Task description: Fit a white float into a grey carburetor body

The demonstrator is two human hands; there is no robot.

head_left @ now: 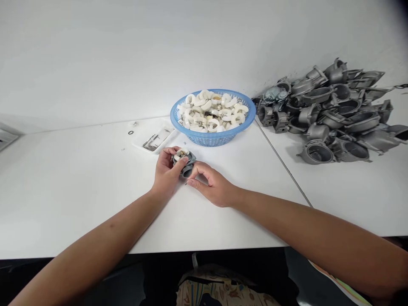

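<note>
My left hand [167, 170] is wrapped round a grey metal carburetor body [187, 171], its thumb on the top. A white C-shaped float [182, 152] with a brass-coloured part beneath it sits in the carburetor's opening. Close beside the round bore, my right hand [215, 185] has its thumb and index finger pinched together. A tiny thin pin [186, 183] sticks out at those fingertips; its details are too small to make out.
Behind my hands stands a blue plastic basket [213, 139] heaped with white floats. A shallow white tray [137, 143] holds thin metal pins, with a black O-ring [130, 132] to its left. Many grey metal castings [331, 114] are piled at the right, past a table seam [283, 163].
</note>
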